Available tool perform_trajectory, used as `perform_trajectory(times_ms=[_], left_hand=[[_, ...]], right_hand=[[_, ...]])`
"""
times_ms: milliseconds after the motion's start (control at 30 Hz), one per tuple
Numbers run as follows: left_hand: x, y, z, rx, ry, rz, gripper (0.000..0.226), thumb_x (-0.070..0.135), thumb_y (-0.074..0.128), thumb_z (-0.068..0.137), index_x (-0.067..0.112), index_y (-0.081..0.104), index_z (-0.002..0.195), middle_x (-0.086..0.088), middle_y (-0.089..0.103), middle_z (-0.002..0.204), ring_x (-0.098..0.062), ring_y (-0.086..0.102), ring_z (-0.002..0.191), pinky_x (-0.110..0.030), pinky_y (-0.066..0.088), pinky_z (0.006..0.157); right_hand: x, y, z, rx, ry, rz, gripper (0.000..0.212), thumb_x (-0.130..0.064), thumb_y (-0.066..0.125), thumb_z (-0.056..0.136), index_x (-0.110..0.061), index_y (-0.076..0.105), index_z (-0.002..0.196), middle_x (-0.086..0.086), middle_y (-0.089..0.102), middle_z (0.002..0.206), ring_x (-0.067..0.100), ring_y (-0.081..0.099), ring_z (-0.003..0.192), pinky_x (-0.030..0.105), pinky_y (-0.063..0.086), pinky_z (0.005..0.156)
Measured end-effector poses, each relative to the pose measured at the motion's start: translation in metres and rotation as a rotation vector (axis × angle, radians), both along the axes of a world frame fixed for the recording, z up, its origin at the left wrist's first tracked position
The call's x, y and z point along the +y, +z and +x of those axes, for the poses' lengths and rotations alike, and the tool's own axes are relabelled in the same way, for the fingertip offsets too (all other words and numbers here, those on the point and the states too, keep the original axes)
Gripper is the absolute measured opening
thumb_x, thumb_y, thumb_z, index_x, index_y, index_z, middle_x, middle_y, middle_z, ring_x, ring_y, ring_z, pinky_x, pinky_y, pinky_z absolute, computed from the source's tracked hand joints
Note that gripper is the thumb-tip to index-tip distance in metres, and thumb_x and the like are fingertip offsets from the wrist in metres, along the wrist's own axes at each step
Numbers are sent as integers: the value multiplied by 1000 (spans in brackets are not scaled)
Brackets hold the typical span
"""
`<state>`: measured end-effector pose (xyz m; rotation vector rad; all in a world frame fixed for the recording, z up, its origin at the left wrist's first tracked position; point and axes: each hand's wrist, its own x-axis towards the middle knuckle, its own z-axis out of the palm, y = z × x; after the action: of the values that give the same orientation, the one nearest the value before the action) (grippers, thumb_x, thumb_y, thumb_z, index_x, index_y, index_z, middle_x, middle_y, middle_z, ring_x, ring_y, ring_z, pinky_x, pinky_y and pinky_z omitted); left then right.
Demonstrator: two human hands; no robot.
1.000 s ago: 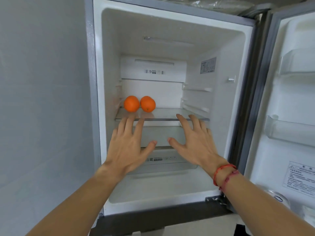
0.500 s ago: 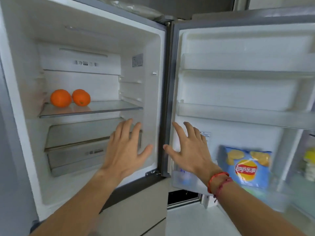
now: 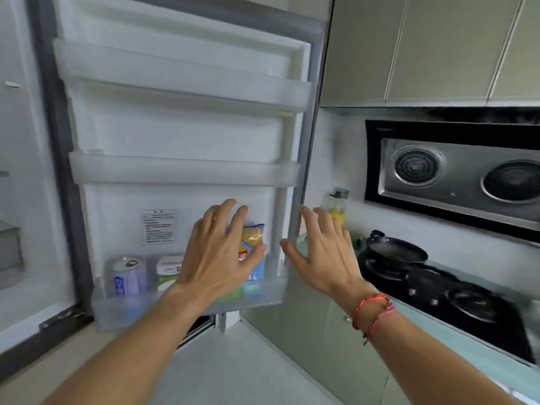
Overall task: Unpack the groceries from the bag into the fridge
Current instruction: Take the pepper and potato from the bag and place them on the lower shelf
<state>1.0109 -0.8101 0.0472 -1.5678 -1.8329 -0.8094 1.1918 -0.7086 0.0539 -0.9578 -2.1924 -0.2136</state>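
Note:
The open fridge door (image 3: 181, 135) fills the left and middle of the head view. Its bottom door bin (image 3: 122, 309) holds a drinks can (image 3: 128, 277), a white-and-green carton (image 3: 168, 271) and a blue bag of crisps (image 3: 253, 249). My left hand (image 3: 217, 255) hovers in front of the crisps with fingers spread, holding nothing. My right hand (image 3: 324, 252), with red cords on the wrist, is raised past the door's right edge, fingers straight and empty. No grocery bag shows.
Two upper door shelves (image 3: 184, 171) hold nothing visible. To the right is a counter with a black hob (image 3: 455, 299) and a dark pan (image 3: 396, 251), a bottle of yellow liquid (image 3: 337, 210), an extractor hood (image 3: 455, 173) and wall cupboards (image 3: 432, 48).
The view has swung right, from the fridge interior with two oranges to the door and the stove. Both hands stayed raised, empty, and moved right with it.

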Motion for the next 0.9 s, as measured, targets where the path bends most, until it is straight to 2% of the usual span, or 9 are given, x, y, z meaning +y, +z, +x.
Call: perform_trajectory(times_ms=[233, 467, 700, 800, 900], left_hand=[[88, -9, 100, 8, -341, -34, 70, 58, 48, 83, 7, 52, 131, -14, 47, 137, -35, 48, 120, -45, 46, 93], [147, -22, 184, -18, -703, -63, 70, 58, 47, 83, 8, 51, 132, -11, 46, 138, -33, 46, 122, -48, 45, 96], [150, -35, 271, 15, -1025, -126, 73, 58, 46, 83, 6, 53, 133, -13, 47, 138, -33, 47, 122, -48, 48, 91], [137, -38, 313, 36, -1144, -138, 75, 60, 42, 83, 8, 50, 137, -13, 45, 142, -32, 44, 126, -49, 45, 95], [120, -40, 358, 43, -1269, -151, 74, 61, 42, 83, 11, 48, 138, -13, 43, 144, -33, 41, 130, -51, 44, 99]], right_hand=[[23, -7, 127, -31, -383, -11, 69, -65, 40, 89, -33, 27, 150, 10, 35, 150, 31, 39, 130, 48, 39, 98], [5, -31, 207, -31, -739, -78, 70, -65, 39, 88, -33, 29, 149, 11, 37, 150, 32, 39, 131, 49, 39, 100], [-60, -50, 272, 1, -1078, -168, 71, -64, 42, 88, -35, 25, 151, 9, 33, 151, 29, 35, 134, 45, 35, 104], [-99, -50, 301, 24, -1226, -207, 71, -65, 40, 90, -38, 17, 152, 8, 24, 157, 28, 29, 139, 45, 30, 109], [-143, -50, 327, 51, -1352, -211, 72, -66, 37, 89, -38, 19, 152, 9, 25, 157, 29, 27, 140, 47, 30, 111]])
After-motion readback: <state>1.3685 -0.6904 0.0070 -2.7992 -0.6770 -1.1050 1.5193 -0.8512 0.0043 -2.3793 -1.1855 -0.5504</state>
